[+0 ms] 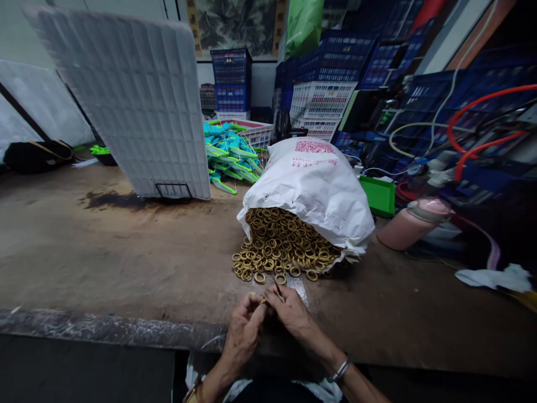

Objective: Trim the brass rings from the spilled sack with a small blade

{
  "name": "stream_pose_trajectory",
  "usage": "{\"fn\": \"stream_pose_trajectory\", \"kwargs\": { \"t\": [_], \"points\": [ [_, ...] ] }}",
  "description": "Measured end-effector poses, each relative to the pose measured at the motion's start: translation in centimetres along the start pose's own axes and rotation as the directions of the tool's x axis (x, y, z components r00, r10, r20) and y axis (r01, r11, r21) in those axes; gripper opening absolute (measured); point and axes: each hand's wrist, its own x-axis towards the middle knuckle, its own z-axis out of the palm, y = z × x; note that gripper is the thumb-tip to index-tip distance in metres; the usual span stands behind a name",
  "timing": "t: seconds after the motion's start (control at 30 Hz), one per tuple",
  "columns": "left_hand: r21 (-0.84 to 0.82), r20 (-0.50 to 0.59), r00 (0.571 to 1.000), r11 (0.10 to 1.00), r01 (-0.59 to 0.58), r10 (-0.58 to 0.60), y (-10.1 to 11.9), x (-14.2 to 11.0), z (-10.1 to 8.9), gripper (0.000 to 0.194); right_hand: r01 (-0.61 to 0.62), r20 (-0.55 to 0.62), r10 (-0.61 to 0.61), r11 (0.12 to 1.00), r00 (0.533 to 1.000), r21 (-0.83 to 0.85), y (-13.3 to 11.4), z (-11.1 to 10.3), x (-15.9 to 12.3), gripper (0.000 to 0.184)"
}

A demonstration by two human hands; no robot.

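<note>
My left hand (244,324) is closed, pinching a small brass-coloured ring (263,301) between thumb and fingertips. Right beside it, my right hand (292,314) is closed around a thin, dark, pointed hand tool (278,291); its exact kind is too small to make out. The fingertips of both hands meet at the ring, just above the front edge of the table. In front of them, a heap of brass-coloured rings (289,246) spills from the mouth of a white woven sack (310,184) lying on its side.
A tall whitish ribbed panel (130,101) stands on the wooden table (104,252) at left. Behind it lies a pile of turquoise and green pieces (230,148). To the right are a pink bottle (413,224), a green tray (377,196) and red hoses (457,126). Blue crates (232,81) are stacked behind.
</note>
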Motion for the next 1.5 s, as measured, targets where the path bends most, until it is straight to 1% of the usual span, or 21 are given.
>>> {"fn": "stream_pose_trajectory", "kwargs": {
  "t": [0.1,0.17,0.23,0.3,0.33,0.4,0.47,0.53,0.6,0.7,0.83,0.97,1.07,1.13,1.2,1.27,1.33,1.4,1.47,1.5],
  "points": [
    [-0.024,0.024,0.995,0.995,0.094,-0.093,0.1,-0.1,0.1,0.031,-0.003,-0.015,0.003,1.000,1.000,-0.013,0.1,0.1,0.0,0.026],
    [-0.058,0.035,0.990,0.989,0.135,-0.133,0.0,0.0,0.1,0.033,-0.001,-0.004,0.001,1.000,1.000,-0.002,0.1,0.1,-0.1,0.027],
    [-0.108,0.049,0.988,0.983,0.148,-0.144,-0.2,0.0,0.0,0.034,-0.026,0.018,0.026,0.999,1.000,0.030,0.2,0.0,-0.1,0.029],
    [-0.159,0.054,0.990,0.978,0.134,-0.127,-0.5,0.1,-0.1,0.033,-0.052,0.001,0.052,0.998,0.999,0.028,0.4,-0.3,0.0,0.030],
    [-0.180,0.051,0.991,0.975,0.129,-0.121,-0.7,0.1,-0.2,0.032,-0.051,-0.025,0.050,0.999,0.998,-0.006,0.5,-0.4,0.0,0.029],
    [-0.199,0.034,0.992,0.972,0.125,-0.121,-0.9,0.0,-0.2,0.031,-0.002,-0.071,-0.008,0.991,0.997,-0.137,0.6,-0.5,-0.2,0.025],
    [-0.184,0.012,0.993,0.976,0.116,-0.116,-0.9,0.0,-0.1,0.031,0.074,-0.045,-0.092,0.951,0.995,-0.301,0.8,-0.5,-0.5,0.020],
    [-0.144,-0.015,0.996,0.986,0.082,-0.085,-0.7,0.0,0.0,0.032,0.132,0.016,-0.139,0.889,0.990,-0.439,0.9,-0.3,-0.8,0.015],
    [-0.094,-0.041,0.998,0.995,0.046,-0.050,-0.6,0.0,0.1,0.032,0.158,0.057,-0.151,0.829,0.987,-0.537,1.1,-0.1,-1.1,0.021],
    [-0.037,-0.069,0.997,0.999,0.019,-0.022,-0.8,-0.1,0.1,0.032,0.167,0.082,-0.147,0.773,0.986,-0.613,1.3,0.1,-1.2,0.032],
    [0.039,-0.079,0.996,0.998,-0.039,0.042,-1.3,-0.3,-0.2,0.028,0.175,0.111,-0.136,0.751,0.985,-0.637,1.5,0.2,-1.2,0.032],
    [0.123,-0.079,0.984,0.981,-0.151,0.162,-1.5,-0.4,-0.4,0.027,0.197,0.156,-0.128,0.766,0.979,-0.612,1.2,0.1,-1.2,0.030],
    [0.129,-0.090,0.976,0.974,-0.186,0.198,-1.8,-0.5,-0.4,0.028,0.207,0.204,-0.102,0.771,0.974,-0.602,0.8,0.0,-1.3,0.028],
    [0.109,-0.093,0.980,0.980,-0.165,0.175,-2.0,-0.7,-0.5,0.029,0.177,0.195,-0.062,0.735,0.979,-0.655,0.8,-0.1,-1.2,0.028],
    [0.086,-0.095,0.984,0.986,-0.140,0.148,-2.0,-1.0,-0.5,0.029,0.127,0.150,-0.024,0.671,0.988,-0.731,0.9,-0.2,-1.0,0.026],
    [0.051,-0.093,0.984,0.988,-0.145,0.149,-1.7,-1.5,-0.6,0.029,0.075,0.096,0.000,0.613,0.995,-0.786,1.0,-0.4,-0.5,0.026],
    [-0.029,-0.060,0.991,0.992,-0.125,0.123,-1.0,-1.9,-0.5,0.028,0.030,0.042,0.007,0.585,0.999,-0.810,1.0,-0.5,0.2,0.029],
    [-0.178,0.007,1.000,0.984,-0.012,0.014,-0.2,-2.0,-0.5,0.027,0.010,-0.005,-0.024,0.586,1.000,-0.810,0.8,-0.4,1.0,0.030],
    [-0.344,0.066,0.992,0.931,0.124,-0.108,0.4,-1.9,-0.6,0.026,0.011,-0.035,-0.065,0.601,0.997,-0.799,0.5,0.0,1.8,0.027],
    [-0.412,0.082,0.985,0.894,0.174,-0.154,0.7,-1.7,-0.7,0.024,0.009,-0.047,-0.078,0.604,0.996,-0.797,0.4,0.3,2.2,0.024]
  ]
}}
